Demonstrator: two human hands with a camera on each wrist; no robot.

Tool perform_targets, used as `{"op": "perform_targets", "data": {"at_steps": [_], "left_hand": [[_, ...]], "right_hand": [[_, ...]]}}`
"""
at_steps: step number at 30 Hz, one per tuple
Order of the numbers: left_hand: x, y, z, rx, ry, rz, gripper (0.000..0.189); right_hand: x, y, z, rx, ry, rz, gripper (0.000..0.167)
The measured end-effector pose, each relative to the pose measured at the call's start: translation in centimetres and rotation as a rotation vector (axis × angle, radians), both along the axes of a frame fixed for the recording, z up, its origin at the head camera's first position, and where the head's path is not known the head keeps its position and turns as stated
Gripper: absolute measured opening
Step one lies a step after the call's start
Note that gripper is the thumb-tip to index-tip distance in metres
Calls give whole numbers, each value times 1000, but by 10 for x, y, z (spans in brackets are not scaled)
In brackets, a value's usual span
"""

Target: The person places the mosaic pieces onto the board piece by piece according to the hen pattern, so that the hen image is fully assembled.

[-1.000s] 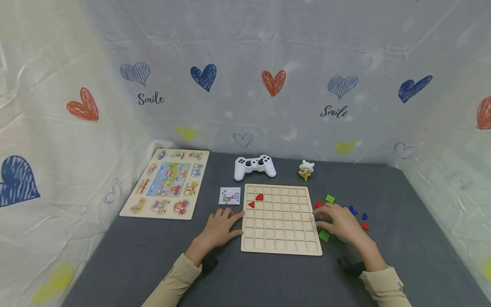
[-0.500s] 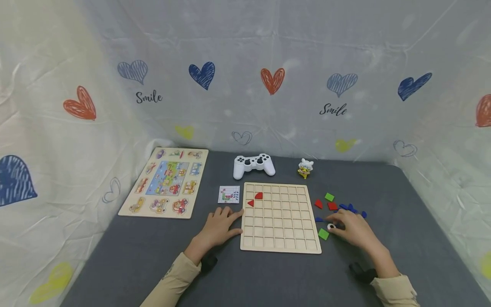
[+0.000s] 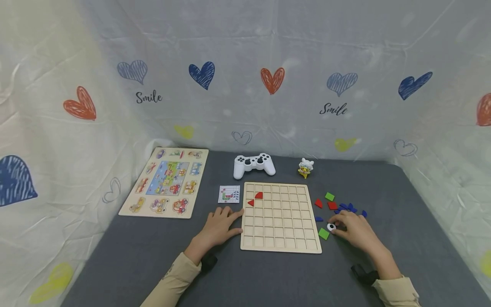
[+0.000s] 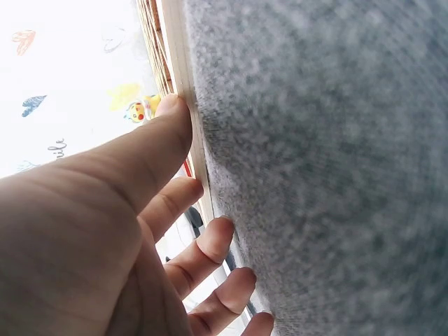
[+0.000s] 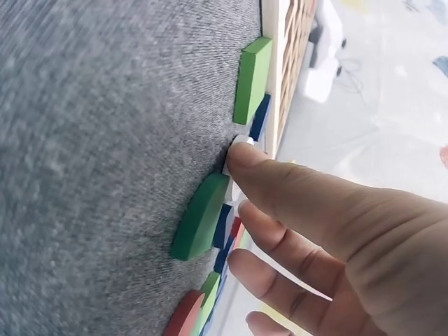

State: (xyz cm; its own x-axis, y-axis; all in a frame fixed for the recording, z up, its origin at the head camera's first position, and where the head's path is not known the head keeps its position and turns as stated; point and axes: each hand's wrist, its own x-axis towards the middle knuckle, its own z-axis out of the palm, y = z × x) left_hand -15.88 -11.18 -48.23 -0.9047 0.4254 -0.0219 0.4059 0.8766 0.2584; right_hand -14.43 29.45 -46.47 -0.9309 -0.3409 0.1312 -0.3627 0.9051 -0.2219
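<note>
My left hand (image 3: 218, 228) touches the left edge of the pale wooden grid board (image 3: 280, 232) with thumb and index fingertip, its fingers spread and relaxed. A red quarter-round piece (image 3: 259, 195) and a red triangle (image 3: 251, 203) sit in cells at the board's upper left. Right of the board, my right hand (image 3: 356, 230) pinches a white round eye piece (image 3: 331, 227) with a black dot, low over the table. In the right wrist view the thumb covers part of that eye piece (image 5: 241, 142), and a dark green curved piece (image 5: 201, 217) lies beside it.
A green square (image 3: 324, 233), a red square (image 3: 332, 205) and several blue pieces (image 3: 348, 207) lie around the right hand. A small pattern card (image 3: 229, 194), game controller (image 3: 254, 165), figurine (image 3: 305, 168) and vehicle puzzle board (image 3: 165, 183) stand farther back or left.
My right hand has drawn back rightward from the board's right edge to the loose pieces, and its fingertips have come to the white eye piece. The left hand stays at the board.
</note>
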Motion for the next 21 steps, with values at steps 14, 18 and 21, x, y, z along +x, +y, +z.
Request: {"op": "perform_targets", "data": {"at_steps": [14,18,21], "left_hand": [[-1,0,-1,0,-9,6,60],[-1,0,0,3,-9,0,60],[0,-1,0,6,-9,-2,60]], "right_hand": [[-9,-20,15,-67,-9,49,19],[-12,-29,20,-71,-39,52,18],[-15,-36,21,-75,-45,69,20]]}}
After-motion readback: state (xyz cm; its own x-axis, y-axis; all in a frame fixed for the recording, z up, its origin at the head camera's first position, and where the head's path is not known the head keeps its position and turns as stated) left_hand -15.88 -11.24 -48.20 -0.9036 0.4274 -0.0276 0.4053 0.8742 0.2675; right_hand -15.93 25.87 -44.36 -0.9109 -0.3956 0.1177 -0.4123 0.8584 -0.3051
